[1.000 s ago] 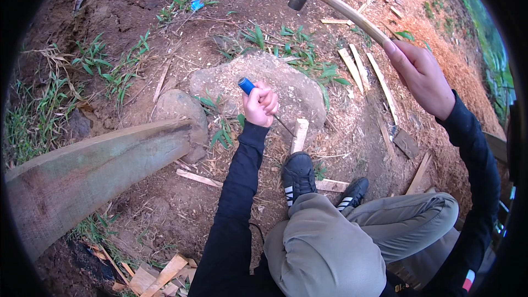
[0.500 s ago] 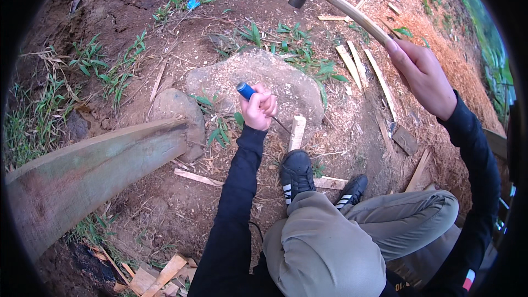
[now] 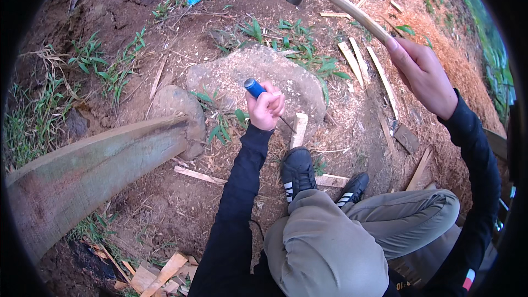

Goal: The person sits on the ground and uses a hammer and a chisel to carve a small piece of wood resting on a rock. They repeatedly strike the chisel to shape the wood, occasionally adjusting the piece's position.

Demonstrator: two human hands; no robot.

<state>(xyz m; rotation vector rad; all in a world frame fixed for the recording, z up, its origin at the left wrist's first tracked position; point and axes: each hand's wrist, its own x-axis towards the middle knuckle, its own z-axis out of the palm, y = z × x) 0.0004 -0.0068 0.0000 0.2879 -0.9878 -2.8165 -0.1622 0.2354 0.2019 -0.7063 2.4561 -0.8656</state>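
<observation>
My left hand [image 3: 265, 111] is closed round a blue-handled chisel [image 3: 254, 88] with a metal cap. The chisel's thin dark shaft slants down to the right and its tip meets the side of a small pale wood block [image 3: 298, 131]. That block stands on the ground against the toe of my black shoe [image 3: 297, 169]. Raised at the upper right, my right hand [image 3: 422, 74] grips the wooden handle of a ball-peen hammer [image 3: 352, 10]. The hammer's dark head hangs well apart from the chisel, beyond it.
A large flat stone [image 3: 220, 71] lies beyond the block, with a rounded rock [image 3: 179, 111] to its left. A long thick plank [image 3: 99, 170] reaches in from the left onto that rock. Wood strips [image 3: 382, 80] and shavings cover the ground at right; offcuts [image 3: 165, 275] are piled at lower left.
My left hand and the chisel have shifted slightly right, and the chisel's handle leans a little differently. The hammer's head has moved slightly left in my right hand.
</observation>
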